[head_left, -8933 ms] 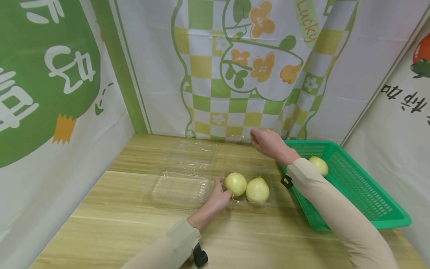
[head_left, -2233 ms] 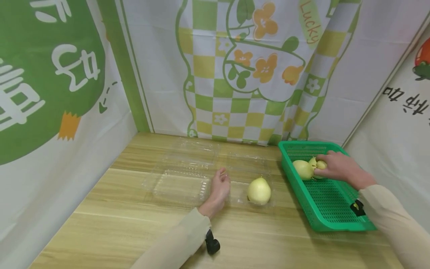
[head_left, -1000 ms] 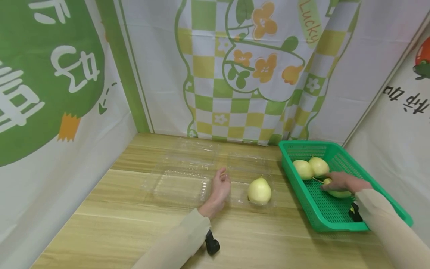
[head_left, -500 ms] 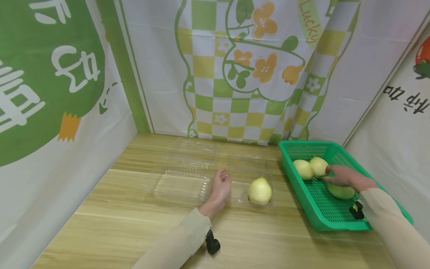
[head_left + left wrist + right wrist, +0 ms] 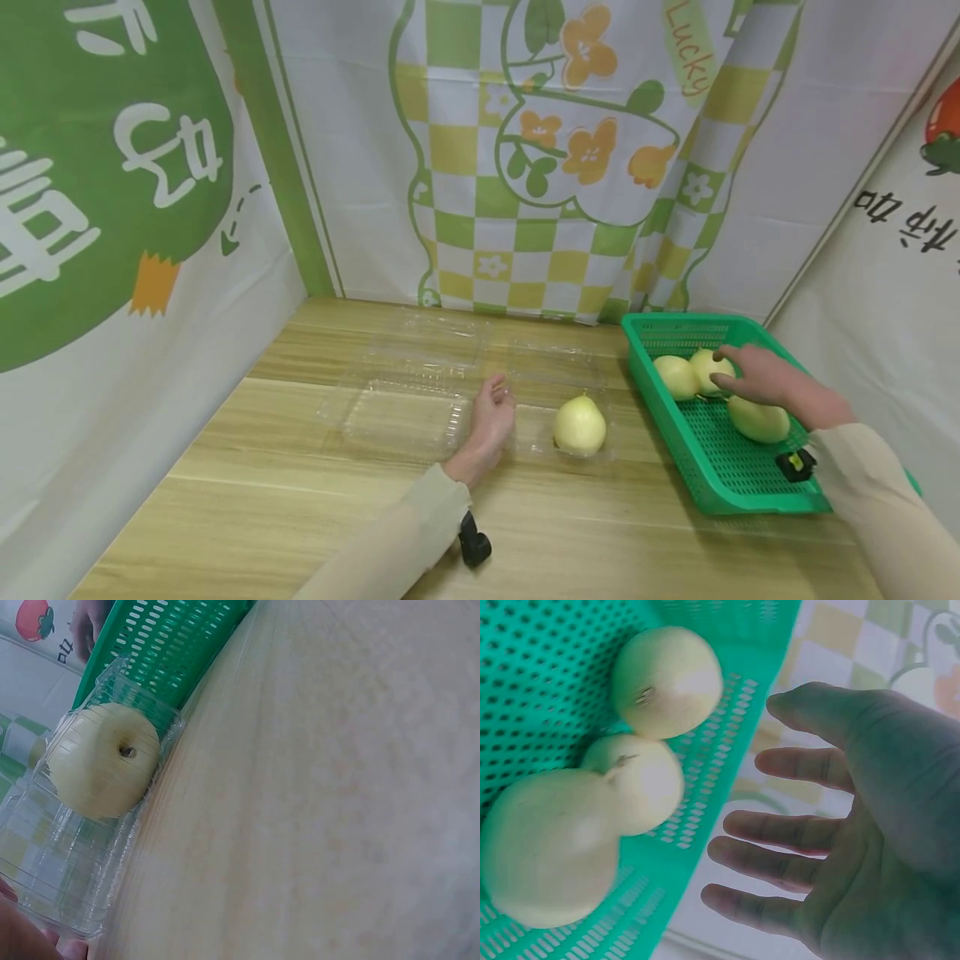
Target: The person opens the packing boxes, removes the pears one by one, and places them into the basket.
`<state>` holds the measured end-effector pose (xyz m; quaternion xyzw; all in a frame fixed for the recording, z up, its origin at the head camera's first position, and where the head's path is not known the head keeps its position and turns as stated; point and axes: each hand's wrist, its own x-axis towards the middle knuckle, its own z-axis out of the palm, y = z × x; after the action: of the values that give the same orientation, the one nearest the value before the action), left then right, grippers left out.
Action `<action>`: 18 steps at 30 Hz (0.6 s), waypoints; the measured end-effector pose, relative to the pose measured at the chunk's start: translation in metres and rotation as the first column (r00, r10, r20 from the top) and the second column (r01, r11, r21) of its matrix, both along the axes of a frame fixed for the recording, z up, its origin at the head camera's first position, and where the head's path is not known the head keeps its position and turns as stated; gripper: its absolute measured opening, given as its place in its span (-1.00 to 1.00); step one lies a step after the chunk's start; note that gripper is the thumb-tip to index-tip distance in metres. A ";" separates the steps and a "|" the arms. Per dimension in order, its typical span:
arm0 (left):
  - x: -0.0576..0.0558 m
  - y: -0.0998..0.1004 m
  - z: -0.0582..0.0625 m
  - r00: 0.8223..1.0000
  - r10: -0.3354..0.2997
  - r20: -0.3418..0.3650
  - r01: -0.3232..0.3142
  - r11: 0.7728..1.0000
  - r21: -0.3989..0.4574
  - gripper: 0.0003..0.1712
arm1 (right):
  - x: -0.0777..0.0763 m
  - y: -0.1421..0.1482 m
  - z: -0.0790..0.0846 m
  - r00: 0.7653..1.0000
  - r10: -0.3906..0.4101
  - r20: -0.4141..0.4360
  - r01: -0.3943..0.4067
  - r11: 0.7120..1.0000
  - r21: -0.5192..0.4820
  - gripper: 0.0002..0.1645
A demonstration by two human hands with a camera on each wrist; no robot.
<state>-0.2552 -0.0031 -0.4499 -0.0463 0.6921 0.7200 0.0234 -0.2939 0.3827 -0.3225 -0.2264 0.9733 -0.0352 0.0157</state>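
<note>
In the head view my left hand holds the near left end of a clear plastic clamshell container, its lid folded back. One pale yellow pear stands in the right half of that container. The left wrist view shows my fingertips at the container's end, and the pear farther along. My right hand hovers over the green basket with spread fingers, holding nothing. Three pears lie inside: one at the left, one partly behind my fingertips, and a nearer one.
A second clear clamshell container lies open on the wooden table, left of my left hand. A printed curtain hangs along the table's back edge, and white printed sheets stand at both sides.
Earlier two pears lay in the container and one showed in the basket. My right hand has since let go of a pear in the basket and lifted off; the left hand stays put lately.
</note>
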 end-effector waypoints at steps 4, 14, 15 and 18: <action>0.000 0.000 0.000 1.000 -0.007 -0.004 0.007 1.000 -0.002 -0.41 | 0.006 -0.011 0.007 0.997 0.025 -0.068 -0.025 1.000 -0.002 -0.48; 0.000 0.000 0.001 1.000 -0.011 0.002 0.011 1.000 -0.006 -0.41 | 0.030 -0.050 0.026 0.994 0.007 -0.111 -0.010 0.999 -0.030 -0.37; 0.000 0.000 0.000 1.000 -0.010 0.003 0.010 1.000 -0.007 -0.41 | 0.032 -0.053 0.027 0.994 0.003 -0.110 -0.007 0.999 -0.034 -0.36; 0.000 -0.001 0.000 1.000 -0.010 0.005 0.010 1.000 -0.008 -0.42 | 0.035 -0.063 0.030 0.994 -0.008 -0.110 0.004 0.999 -0.042 -0.33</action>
<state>-0.2555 -0.0040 -0.4501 -0.0447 0.6952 0.7169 0.0282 -0.2585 0.3196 -0.2929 -0.2253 0.9724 -0.0430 -0.0429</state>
